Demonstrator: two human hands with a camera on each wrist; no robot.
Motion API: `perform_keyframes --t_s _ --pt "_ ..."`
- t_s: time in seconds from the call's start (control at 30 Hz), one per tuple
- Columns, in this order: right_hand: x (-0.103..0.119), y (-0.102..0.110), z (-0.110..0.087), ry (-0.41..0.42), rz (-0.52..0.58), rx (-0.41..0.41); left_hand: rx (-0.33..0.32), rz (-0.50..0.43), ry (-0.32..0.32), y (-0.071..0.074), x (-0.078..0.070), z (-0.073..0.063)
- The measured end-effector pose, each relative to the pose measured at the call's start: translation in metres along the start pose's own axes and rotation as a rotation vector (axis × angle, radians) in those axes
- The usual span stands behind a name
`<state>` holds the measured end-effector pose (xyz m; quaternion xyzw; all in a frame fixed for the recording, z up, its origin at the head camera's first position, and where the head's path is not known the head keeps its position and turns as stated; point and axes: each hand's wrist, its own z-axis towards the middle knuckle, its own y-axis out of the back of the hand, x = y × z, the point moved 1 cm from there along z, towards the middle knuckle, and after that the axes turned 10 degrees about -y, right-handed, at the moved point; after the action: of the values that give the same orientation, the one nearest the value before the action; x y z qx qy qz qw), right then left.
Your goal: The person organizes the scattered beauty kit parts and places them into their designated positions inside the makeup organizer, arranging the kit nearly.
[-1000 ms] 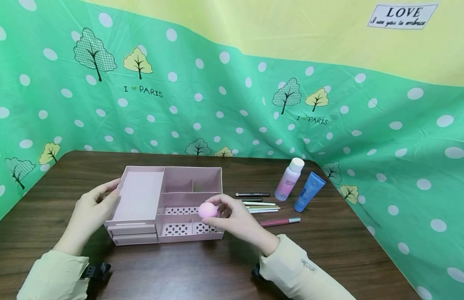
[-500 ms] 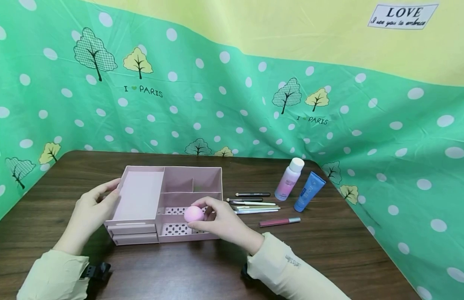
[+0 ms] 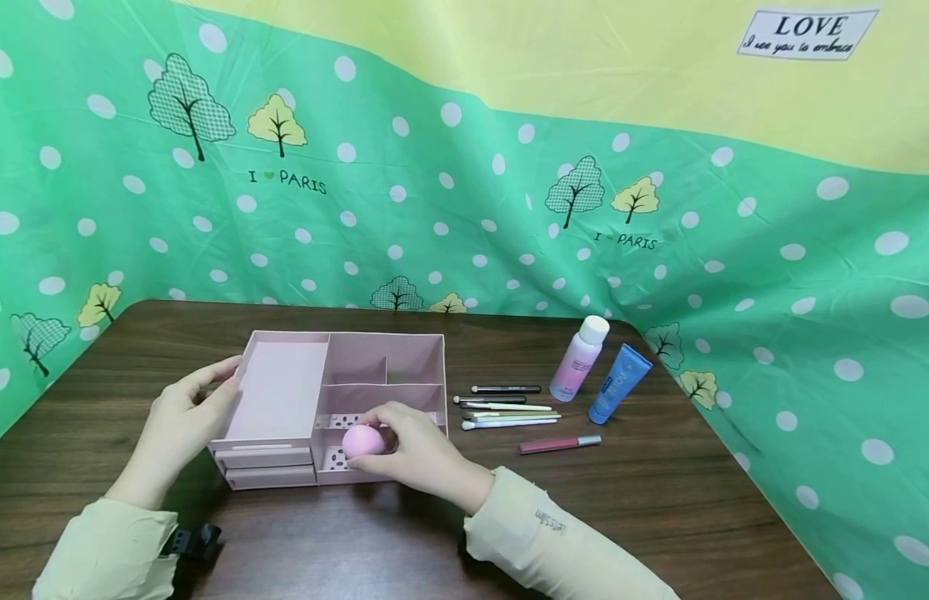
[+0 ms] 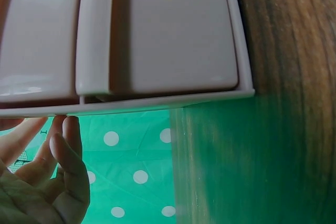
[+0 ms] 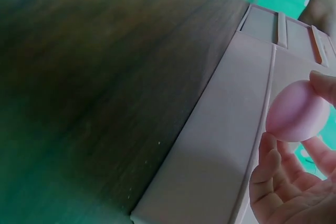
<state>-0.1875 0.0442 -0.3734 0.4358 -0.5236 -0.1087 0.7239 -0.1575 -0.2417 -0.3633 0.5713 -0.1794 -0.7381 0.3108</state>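
Observation:
My right hand (image 3: 427,462) pinches a pink makeup sponge (image 3: 363,441) between thumb and fingers. In the head view the sponge overlaps the front left small compartment of a pink desk organizer (image 3: 278,392). The right wrist view shows the sponge (image 5: 298,111) as egg-shaped and smooth, close over the organizer's front wall (image 5: 220,114). My left hand (image 3: 181,417) rests against the organizer's left side. Its fingertips (image 4: 72,124) touch the outer wall beside the drawers (image 4: 173,35), in the left wrist view. Both drawers look pushed in.
Right of the organizer lie several makeup brushes (image 3: 509,407) and a lip gloss tube (image 3: 560,445). A white-capped spray bottle (image 3: 576,367) and a blue squeeze tube (image 3: 620,383) stand farther right. A polka-dot cloth (image 3: 449,208) hangs behind the dark wooden table (image 3: 322,550).
My right hand has carried the sponge leftward and a little toward me, from the front right compartment to over the front left one. The brushes are now uncovered. My left hand stays put.

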Motion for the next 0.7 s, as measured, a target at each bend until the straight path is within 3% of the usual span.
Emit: perform_keyframes --t_s 0.4,0.7 --pt "0.0036 -0.0092 0.0079 0.002 -0.167 0.006 -0.007 0.002 0.003 -0.0004 -0.0005 -0.0003" --pt "0.0032 -0.0113 0.0095 -0.012 -0.188 0.009 -0.011 0.002 0.001 -0.0004 -0.0006 -0.0006"
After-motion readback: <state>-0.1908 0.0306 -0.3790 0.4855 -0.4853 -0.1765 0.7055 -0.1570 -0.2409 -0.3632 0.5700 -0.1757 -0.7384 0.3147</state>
